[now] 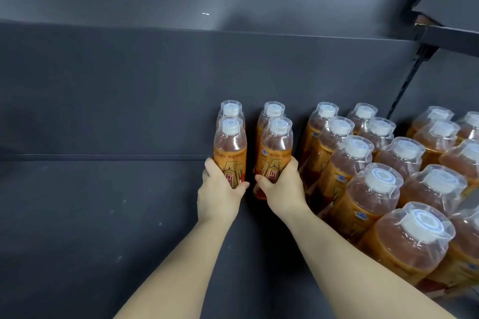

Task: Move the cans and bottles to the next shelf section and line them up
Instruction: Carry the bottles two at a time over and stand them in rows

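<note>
Orange drink bottles with clear caps over white lids stand on a dark grey shelf (103, 202). My left hand (219, 189) grips the lower body of one bottle (230, 147) and my right hand (281, 186) grips another bottle (276, 147) just to its right. Directly behind each held bottle stands one more bottle (231, 109), (273, 110), close to the back wall. To the right, several more bottles (363, 189) stand packed in rows running from the back wall to the front edge.
The shelf's back wall (129, 85) rises behind the bottles. A black upright post (407, 85) and another shelf board (451, 39) sit at the upper right. Left of the held bottles lies bare shelf surface.
</note>
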`<state>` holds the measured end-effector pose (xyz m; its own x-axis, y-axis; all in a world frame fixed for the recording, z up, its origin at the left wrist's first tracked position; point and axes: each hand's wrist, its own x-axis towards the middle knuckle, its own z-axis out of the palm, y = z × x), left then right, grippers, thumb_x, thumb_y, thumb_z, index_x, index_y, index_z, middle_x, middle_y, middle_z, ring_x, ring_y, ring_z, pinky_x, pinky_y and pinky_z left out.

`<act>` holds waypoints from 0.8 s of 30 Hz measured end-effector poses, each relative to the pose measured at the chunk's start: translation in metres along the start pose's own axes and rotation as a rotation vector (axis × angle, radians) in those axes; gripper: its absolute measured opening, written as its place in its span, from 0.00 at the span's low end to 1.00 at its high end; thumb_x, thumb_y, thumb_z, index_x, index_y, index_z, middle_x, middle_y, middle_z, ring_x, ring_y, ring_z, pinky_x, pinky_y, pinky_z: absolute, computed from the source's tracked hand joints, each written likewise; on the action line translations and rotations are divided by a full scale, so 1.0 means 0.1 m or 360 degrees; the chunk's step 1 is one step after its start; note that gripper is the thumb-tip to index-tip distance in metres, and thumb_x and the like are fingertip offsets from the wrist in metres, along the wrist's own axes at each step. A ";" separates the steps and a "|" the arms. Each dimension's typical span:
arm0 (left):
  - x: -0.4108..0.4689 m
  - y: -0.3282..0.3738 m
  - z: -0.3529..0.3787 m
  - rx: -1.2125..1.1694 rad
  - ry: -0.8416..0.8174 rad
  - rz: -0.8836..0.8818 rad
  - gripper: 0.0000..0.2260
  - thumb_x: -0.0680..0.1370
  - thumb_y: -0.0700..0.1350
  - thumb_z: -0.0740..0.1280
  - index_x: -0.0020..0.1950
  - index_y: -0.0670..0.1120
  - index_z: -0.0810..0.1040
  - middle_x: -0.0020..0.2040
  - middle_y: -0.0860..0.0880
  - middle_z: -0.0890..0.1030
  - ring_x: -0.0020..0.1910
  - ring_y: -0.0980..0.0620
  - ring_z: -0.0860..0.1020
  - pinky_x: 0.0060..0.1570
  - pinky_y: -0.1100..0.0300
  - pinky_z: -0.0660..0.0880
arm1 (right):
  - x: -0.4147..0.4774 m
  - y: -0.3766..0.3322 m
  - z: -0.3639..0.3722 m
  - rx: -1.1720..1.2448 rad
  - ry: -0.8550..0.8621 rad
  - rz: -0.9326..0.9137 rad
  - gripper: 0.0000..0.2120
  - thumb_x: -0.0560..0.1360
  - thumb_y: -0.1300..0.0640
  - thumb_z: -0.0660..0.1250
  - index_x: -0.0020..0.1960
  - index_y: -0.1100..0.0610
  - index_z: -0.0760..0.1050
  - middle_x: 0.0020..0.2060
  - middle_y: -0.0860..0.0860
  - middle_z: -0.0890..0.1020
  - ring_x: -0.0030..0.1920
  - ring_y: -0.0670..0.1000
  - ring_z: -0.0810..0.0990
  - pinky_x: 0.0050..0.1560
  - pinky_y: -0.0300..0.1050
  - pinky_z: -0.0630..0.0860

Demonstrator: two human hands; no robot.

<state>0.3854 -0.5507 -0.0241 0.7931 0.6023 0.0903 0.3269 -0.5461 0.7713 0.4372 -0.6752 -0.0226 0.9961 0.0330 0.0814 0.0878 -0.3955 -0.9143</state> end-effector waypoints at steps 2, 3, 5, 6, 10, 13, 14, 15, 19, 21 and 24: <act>0.03 0.01 0.02 0.0010 0.0006 -0.0002 0.38 0.70 0.56 0.78 0.69 0.47 0.58 0.63 0.45 0.74 0.57 0.40 0.78 0.52 0.43 0.79 | 0.02 0.03 0.01 0.0013 -0.0005 0.0004 0.35 0.73 0.56 0.76 0.74 0.53 0.60 0.60 0.48 0.75 0.57 0.48 0.76 0.53 0.42 0.74; 0.04 0.02 0.02 0.0018 0.0008 -0.0003 0.38 0.70 0.56 0.78 0.69 0.46 0.58 0.63 0.45 0.74 0.56 0.40 0.78 0.52 0.43 0.79 | 0.02 0.04 0.01 0.0019 -0.0007 0.0006 0.35 0.73 0.56 0.76 0.74 0.52 0.60 0.60 0.48 0.75 0.57 0.48 0.76 0.53 0.42 0.74; 0.06 0.03 0.04 0.0041 0.0021 -0.0002 0.38 0.70 0.56 0.78 0.69 0.46 0.58 0.62 0.45 0.73 0.56 0.40 0.78 0.51 0.43 0.79 | 0.02 0.05 0.02 0.0024 -0.0011 -0.0001 0.36 0.73 0.56 0.76 0.74 0.52 0.60 0.61 0.48 0.75 0.58 0.49 0.76 0.54 0.43 0.75; 0.06 0.03 0.04 0.0054 0.0028 -0.0001 0.38 0.70 0.56 0.77 0.69 0.46 0.58 0.62 0.45 0.73 0.56 0.40 0.79 0.51 0.43 0.80 | 0.03 0.05 0.02 0.0026 -0.0013 -0.0002 0.36 0.73 0.56 0.76 0.74 0.52 0.60 0.61 0.49 0.75 0.59 0.50 0.76 0.55 0.44 0.75; 0.06 0.03 0.06 0.0092 0.0036 0.0008 0.39 0.70 0.57 0.77 0.69 0.46 0.57 0.62 0.45 0.73 0.56 0.40 0.79 0.50 0.45 0.80 | 0.02 0.06 0.01 0.0043 -0.0023 -0.0002 0.35 0.73 0.57 0.76 0.74 0.52 0.60 0.61 0.49 0.75 0.58 0.49 0.77 0.53 0.43 0.75; 0.06 0.02 0.06 0.0110 0.0038 0.0017 0.39 0.70 0.58 0.77 0.69 0.46 0.57 0.62 0.45 0.73 0.56 0.40 0.79 0.49 0.46 0.80 | 0.03 0.06 0.01 0.0032 -0.0026 0.0005 0.35 0.73 0.57 0.76 0.73 0.52 0.61 0.61 0.49 0.75 0.59 0.50 0.77 0.55 0.45 0.76; 0.06 0.02 0.07 0.0114 0.0036 0.0020 0.39 0.70 0.58 0.77 0.69 0.46 0.57 0.62 0.45 0.73 0.56 0.41 0.79 0.49 0.46 0.80 | 0.03 0.06 0.02 0.0030 -0.0033 0.0010 0.34 0.74 0.57 0.76 0.73 0.51 0.60 0.61 0.49 0.75 0.59 0.50 0.77 0.56 0.45 0.76; 0.06 0.02 0.07 0.0117 0.0034 0.0022 0.39 0.70 0.58 0.77 0.69 0.46 0.57 0.62 0.45 0.73 0.56 0.41 0.79 0.49 0.46 0.80 | 0.03 0.06 0.01 0.0030 -0.0043 0.0016 0.34 0.74 0.57 0.76 0.73 0.51 0.60 0.60 0.49 0.75 0.59 0.50 0.77 0.56 0.45 0.76; 0.07 0.00 0.07 0.0126 0.0040 0.0025 0.38 0.70 0.58 0.77 0.68 0.46 0.58 0.62 0.45 0.74 0.55 0.41 0.79 0.49 0.45 0.80 | 0.05 0.06 -0.01 0.0017 -0.0084 0.0028 0.33 0.74 0.56 0.75 0.72 0.50 0.60 0.60 0.48 0.76 0.57 0.49 0.76 0.53 0.43 0.73; 0.07 -0.01 0.08 0.0127 0.0042 0.0034 0.38 0.70 0.58 0.77 0.68 0.46 0.58 0.61 0.44 0.74 0.55 0.40 0.79 0.49 0.45 0.80 | 0.06 0.06 -0.01 0.0015 -0.0101 0.0032 0.33 0.74 0.56 0.75 0.72 0.51 0.60 0.60 0.48 0.76 0.56 0.48 0.75 0.52 0.42 0.72; 0.08 -0.01 0.08 0.0137 0.0038 0.0035 0.38 0.70 0.59 0.77 0.69 0.46 0.58 0.61 0.45 0.74 0.55 0.42 0.79 0.48 0.47 0.80 | 0.07 0.06 -0.02 0.0009 -0.0125 0.0043 0.34 0.74 0.56 0.75 0.73 0.51 0.59 0.60 0.48 0.76 0.56 0.48 0.75 0.53 0.42 0.73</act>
<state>0.3948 -0.5499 -0.0293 0.7884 0.6028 0.1228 0.3531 -0.6069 0.7120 0.4444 -0.6793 -0.0267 0.9952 0.0944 0.0256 0.0608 -0.3923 -0.9178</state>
